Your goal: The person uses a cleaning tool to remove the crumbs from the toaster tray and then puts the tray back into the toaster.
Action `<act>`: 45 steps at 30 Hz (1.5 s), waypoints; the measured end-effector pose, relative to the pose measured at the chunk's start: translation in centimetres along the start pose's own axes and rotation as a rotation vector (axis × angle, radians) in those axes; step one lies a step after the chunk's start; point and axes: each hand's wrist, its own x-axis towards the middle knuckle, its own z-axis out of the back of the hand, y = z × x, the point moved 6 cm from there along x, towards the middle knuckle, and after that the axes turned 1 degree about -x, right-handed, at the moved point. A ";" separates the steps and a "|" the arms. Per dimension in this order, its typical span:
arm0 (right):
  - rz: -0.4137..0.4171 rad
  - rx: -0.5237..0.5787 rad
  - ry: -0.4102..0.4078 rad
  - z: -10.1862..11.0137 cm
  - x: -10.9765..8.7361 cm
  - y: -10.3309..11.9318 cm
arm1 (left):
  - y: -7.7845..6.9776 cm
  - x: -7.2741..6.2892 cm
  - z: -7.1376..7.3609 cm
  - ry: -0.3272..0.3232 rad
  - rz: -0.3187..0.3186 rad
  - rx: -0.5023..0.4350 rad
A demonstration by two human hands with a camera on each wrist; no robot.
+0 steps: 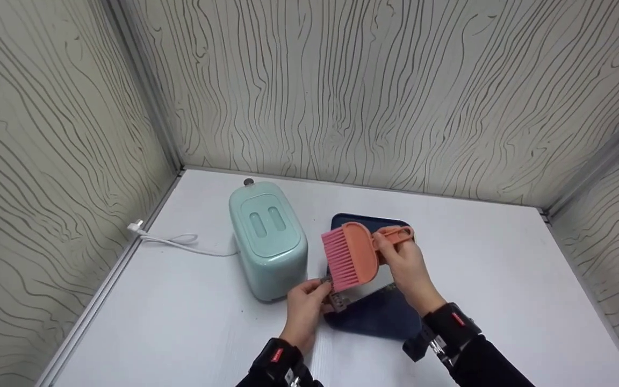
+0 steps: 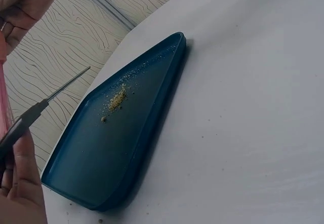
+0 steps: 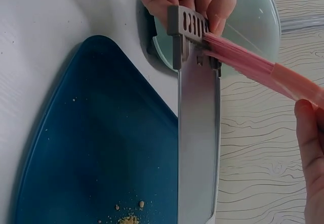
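Note:
My left hand (image 1: pixel 305 307) pinches the grey slotted end of a long metal crumb tray (image 3: pixel 200 133), holding it above a dark blue tray (image 1: pixel 374 318). In my right hand (image 1: pixel 410 271) is the handle of an orange brush (image 1: pixel 362 252). Its pink bristles (image 3: pixel 238 57) touch the crumb tray's grey end, close to my left fingers. Yellowish crumbs (image 2: pixel 117 100) lie in a small heap in the blue tray, with finer specks scattered around. Left of my hands stands a mint-green toaster (image 1: pixel 280 269), upright, with a lid over its top.
A white cord with a plug (image 1: pixel 136 227) runs from the toaster to the left edge of the white table (image 1: pixel 180 322). Wood-patterned panels (image 1: pixel 342 97) close off the back and sides. A few dark specks dot the tabletop.

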 end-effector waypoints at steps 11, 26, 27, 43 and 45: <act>-0.007 -0.093 -0.089 1.1 0.1 -1.1 | -0.2 -0.2 0.4 -0.002 -0.005 0.018; -0.040 -0.361 -0.238 5.0 0.3 -2.1 | -0.5 0.1 1.1 -0.022 -0.022 0.055; -0.040 -0.375 -0.249 5.2 0.3 -2.2 | -0.5 0.1 1.2 -0.025 -0.024 0.059; -0.014 -0.411 -0.359 7.8 0.3 -2.8 | -0.7 0.2 1.5 -0.018 -0.010 0.043; -0.023 -0.416 -0.370 8.1 0.3 -2.9 | -0.8 0.2 1.5 -0.015 -0.011 0.043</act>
